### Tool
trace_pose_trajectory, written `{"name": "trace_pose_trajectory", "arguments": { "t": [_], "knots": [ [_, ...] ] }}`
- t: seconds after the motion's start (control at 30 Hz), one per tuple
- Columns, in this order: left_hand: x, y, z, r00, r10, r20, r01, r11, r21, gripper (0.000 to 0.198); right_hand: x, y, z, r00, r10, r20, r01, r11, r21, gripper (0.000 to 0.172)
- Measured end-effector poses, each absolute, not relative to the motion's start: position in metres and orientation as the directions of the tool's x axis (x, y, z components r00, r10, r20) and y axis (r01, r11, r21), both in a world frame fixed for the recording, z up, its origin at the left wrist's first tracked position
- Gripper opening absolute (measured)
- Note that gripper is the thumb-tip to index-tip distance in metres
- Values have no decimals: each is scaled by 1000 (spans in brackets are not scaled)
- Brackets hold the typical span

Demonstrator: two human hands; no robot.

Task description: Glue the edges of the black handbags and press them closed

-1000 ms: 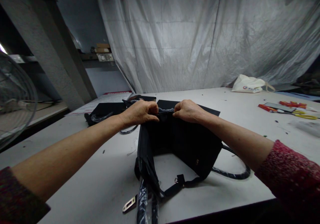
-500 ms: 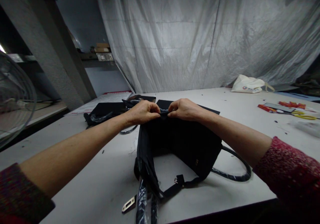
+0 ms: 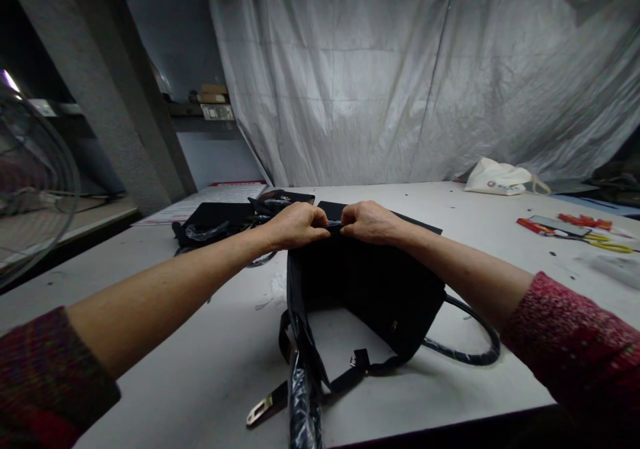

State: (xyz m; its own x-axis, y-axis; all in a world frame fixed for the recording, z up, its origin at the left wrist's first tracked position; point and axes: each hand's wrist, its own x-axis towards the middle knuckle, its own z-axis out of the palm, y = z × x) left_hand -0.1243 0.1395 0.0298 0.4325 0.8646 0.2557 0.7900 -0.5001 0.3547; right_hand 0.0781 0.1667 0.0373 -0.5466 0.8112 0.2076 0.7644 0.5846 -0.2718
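A black handbag [image 3: 370, 289] lies on the white table [image 3: 200, 342] in front of me, its wrapped handles trailing toward the near edge and to the right. My left hand [image 3: 296, 226] and my right hand [image 3: 367, 222] are both closed in a pinch on the bag's far top edge. The two hands almost touch each other there. What exactly sits between the fingertips is too small to make out. A strap with a metal end [image 3: 260, 410] hangs toward the table's front edge.
More black bags [image 3: 220, 217] lie at the back left. A white cloth bag [image 3: 497, 177] rests at the back right; red and yellow tools [image 3: 585, 229] lie at the far right. A plastic sheet [image 3: 400, 69] hangs behind. A fan guard [image 3: 30, 195] stands left.
My hands have drawn closer together along the bag's top edge, the gap between them closing. The view has shifted slightly to the left.
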Motion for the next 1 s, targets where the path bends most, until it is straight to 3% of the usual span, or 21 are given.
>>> {"name": "trace_pose_trajectory", "arguments": {
  "t": [0.2, 0.4, 0.57, 0.7, 1.0],
  "knots": [
    [-126, 141, 26, 439, 847, 300, 797, -521, 305, 20, 71, 164, 36, -631, 747, 210, 681, 663, -310, 22],
    [-131, 146, 18, 415, 878, 240, 659, -472, 586, 23, 62, 159, 34, -591, 764, 259, 699, 645, -310, 17],
    [-145, 133, 25, 427, 901, 76, 575, -336, 746, 46, 73, 165, 37, -567, 812, 137, 706, 566, -426, 23],
    [-156, 121, 30, 393, 920, 12, 575, -256, 777, 38, 79, 169, 39, -643, 765, 41, 645, 569, -511, 36],
    [-152, 130, 26, 340, 939, 50, 632, -267, 728, 25, 57, 172, 33, -674, 708, 211, 620, 697, -361, 28]
  ]
}}
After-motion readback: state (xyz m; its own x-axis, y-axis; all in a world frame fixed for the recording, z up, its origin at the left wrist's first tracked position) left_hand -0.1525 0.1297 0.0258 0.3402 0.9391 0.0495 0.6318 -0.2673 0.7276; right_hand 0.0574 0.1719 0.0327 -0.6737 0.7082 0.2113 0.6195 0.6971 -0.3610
